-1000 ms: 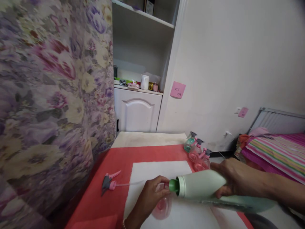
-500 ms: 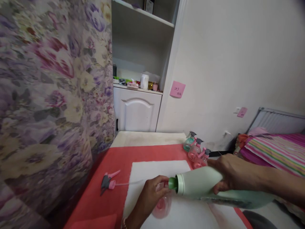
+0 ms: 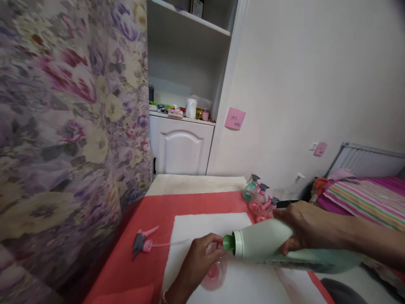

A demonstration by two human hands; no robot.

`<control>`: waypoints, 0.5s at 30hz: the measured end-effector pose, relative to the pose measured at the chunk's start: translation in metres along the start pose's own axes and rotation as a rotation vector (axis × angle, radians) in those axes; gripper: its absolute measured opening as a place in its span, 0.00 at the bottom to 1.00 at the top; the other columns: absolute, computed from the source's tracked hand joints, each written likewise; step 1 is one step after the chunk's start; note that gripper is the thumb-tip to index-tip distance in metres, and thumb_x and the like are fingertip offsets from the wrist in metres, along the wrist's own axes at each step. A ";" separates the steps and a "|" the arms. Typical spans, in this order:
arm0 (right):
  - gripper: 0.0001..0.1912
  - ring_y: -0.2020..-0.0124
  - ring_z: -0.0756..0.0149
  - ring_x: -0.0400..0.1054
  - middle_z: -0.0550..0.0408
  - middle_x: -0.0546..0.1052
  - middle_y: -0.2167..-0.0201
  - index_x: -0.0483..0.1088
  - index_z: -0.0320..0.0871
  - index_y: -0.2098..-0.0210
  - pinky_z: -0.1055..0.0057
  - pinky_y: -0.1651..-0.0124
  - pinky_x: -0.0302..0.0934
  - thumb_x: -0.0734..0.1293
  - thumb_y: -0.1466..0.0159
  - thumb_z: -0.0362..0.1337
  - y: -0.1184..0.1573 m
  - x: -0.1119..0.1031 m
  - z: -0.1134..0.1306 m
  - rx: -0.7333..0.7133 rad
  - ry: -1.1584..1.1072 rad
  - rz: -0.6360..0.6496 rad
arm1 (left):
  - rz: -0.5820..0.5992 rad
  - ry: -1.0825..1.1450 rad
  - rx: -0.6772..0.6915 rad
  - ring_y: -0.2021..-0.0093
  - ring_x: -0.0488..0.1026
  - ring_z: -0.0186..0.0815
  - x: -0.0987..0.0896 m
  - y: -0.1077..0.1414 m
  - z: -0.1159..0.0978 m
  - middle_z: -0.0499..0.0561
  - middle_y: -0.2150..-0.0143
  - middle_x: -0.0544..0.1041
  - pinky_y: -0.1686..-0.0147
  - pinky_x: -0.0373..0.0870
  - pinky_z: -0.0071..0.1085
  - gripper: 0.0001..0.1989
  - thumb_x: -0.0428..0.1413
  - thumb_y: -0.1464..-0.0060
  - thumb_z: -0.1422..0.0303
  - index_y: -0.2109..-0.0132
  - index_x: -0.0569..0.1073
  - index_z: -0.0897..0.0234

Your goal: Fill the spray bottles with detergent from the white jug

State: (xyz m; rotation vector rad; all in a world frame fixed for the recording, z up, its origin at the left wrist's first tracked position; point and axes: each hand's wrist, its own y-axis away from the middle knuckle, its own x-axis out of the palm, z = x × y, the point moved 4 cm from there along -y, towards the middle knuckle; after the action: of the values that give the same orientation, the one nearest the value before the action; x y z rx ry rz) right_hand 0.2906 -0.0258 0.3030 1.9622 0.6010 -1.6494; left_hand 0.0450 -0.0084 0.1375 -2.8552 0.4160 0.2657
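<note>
My left hand (image 3: pixel 202 255) pinches the neck of a small clear pink bottle (image 3: pixel 215 274) that stands on the white sheet (image 3: pixel 249 283). From the right, my right hand (image 3: pixel 299 230) grips a large pale green bottle (image 3: pixel 262 240), tilted almost level. Its green spout (image 3: pixel 228 243) is at the small bottle's mouth, which my left fingers partly hide. Whether liquid is flowing cannot be made out. A grey and pink spray head (image 3: pixel 142 245) with a thin tube lies on the red cloth (image 3: pixel 126 270), left of my left hand.
Three spray bottles, one teal (image 3: pixel 250 190) and two pink (image 3: pixel 257 202), stand at the table's back right. Behind are a white cabinet (image 3: pixel 186 147) and a white wall. A floral curtain (image 3: pixel 72 126) hangs at the left, and a bed (image 3: pixel 367 198) is at the right.
The view has shifted very slightly. Both hands keep their holds, and the green bottle stays tilted at the small bottle's mouth.
</note>
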 end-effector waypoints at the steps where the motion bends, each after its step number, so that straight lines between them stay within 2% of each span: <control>1: 0.29 0.79 0.60 0.71 0.52 0.75 0.79 0.68 0.42 0.68 0.71 0.78 0.44 0.64 0.43 0.65 0.000 0.000 0.000 -0.007 0.005 -0.005 | -0.001 0.003 0.001 0.57 0.76 0.40 0.000 0.000 0.000 0.49 0.62 0.81 0.55 0.67 0.30 0.09 0.57 0.50 0.72 0.60 0.79 0.63; 15: 0.31 0.78 0.60 0.72 0.51 0.76 0.78 0.69 0.41 0.66 0.71 0.77 0.48 0.62 0.42 0.66 -0.006 -0.005 0.001 -0.025 0.006 -0.003 | -0.007 0.020 0.043 0.56 0.76 0.40 0.000 -0.002 -0.001 0.52 0.60 0.81 0.53 0.67 0.30 0.09 0.57 0.51 0.72 0.61 0.78 0.63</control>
State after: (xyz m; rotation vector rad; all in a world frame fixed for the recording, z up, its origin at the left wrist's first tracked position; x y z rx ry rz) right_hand 0.2858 -0.0219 0.3072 1.9495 0.6244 -1.6305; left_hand 0.0458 -0.0070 0.1387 -2.8189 0.4103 0.2236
